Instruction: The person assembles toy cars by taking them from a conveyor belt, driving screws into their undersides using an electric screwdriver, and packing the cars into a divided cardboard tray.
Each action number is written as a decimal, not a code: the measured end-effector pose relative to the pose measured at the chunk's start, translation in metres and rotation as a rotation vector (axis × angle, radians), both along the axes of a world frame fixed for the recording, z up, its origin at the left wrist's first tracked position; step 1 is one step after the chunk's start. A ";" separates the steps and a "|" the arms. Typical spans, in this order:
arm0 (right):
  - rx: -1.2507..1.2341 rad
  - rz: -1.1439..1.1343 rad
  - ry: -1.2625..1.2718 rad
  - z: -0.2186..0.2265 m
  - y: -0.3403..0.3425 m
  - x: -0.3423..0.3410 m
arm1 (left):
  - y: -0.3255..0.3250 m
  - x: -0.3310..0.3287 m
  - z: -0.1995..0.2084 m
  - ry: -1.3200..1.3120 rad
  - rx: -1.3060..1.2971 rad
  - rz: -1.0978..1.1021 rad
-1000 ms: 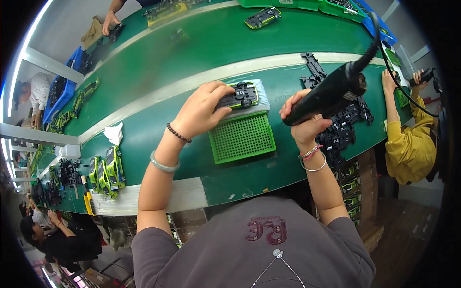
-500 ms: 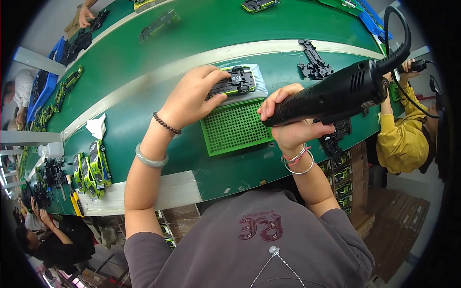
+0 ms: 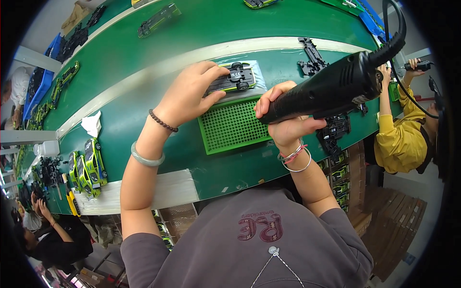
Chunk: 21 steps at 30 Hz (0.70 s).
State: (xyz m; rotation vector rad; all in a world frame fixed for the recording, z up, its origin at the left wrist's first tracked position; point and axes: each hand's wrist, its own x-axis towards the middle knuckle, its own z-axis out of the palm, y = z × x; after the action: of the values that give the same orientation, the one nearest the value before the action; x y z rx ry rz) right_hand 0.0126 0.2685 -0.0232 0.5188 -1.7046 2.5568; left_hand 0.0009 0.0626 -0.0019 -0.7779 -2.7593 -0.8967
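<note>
My left hand [image 3: 189,95] presses down on a green toy car [image 3: 234,79] lying upside down, its black underside up, on a grey pad at the far edge of a green perforated tray [image 3: 233,126]. My right hand [image 3: 283,120] grips a black corded electric screwdriver [image 3: 331,89], held nearly level over the tray's right side, its tip pointing left toward the car.
Finished green toy cars [image 3: 87,165] stand at the table's left end, with a crumpled white cloth [image 3: 91,124] behind them. Black chassis parts [image 3: 312,54] lie to the right. More cars ride the far green belt [image 3: 158,18]. A person in yellow [image 3: 401,137] works at my right.
My right hand has brought the screwdriver down and to the left, from raised at the right to level above the tray. My left hand stayed on the car.
</note>
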 end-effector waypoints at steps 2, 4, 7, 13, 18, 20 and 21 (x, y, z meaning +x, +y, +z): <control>0.059 0.006 -0.029 0.002 -0.003 0.002 | 0.000 0.000 0.001 0.001 0.001 0.000; 0.064 -0.013 -0.034 0.003 -0.005 0.003 | -0.001 0.000 0.001 0.004 0.000 0.002; 0.070 -0.036 -0.035 0.004 -0.006 0.001 | -0.001 0.000 0.000 0.002 0.016 -0.009; -0.046 0.011 0.013 0.011 -0.003 -0.005 | -0.004 0.000 -0.003 -0.003 0.003 -0.008; -0.182 0.050 0.255 0.051 0.005 -0.041 | -0.001 0.000 -0.002 0.020 0.007 -0.010; -0.101 -0.045 0.213 0.059 -0.003 -0.056 | -0.001 0.000 0.000 0.009 -0.009 -0.010; -0.064 -0.054 0.222 0.059 -0.008 -0.064 | -0.001 0.000 0.000 0.032 -0.023 -0.008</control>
State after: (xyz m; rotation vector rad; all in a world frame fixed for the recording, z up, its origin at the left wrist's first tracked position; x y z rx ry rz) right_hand -0.0510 0.2602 0.0361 0.7117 -1.5368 2.4036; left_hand 0.0008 0.0617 -0.0018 -0.8008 -2.7455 -0.8487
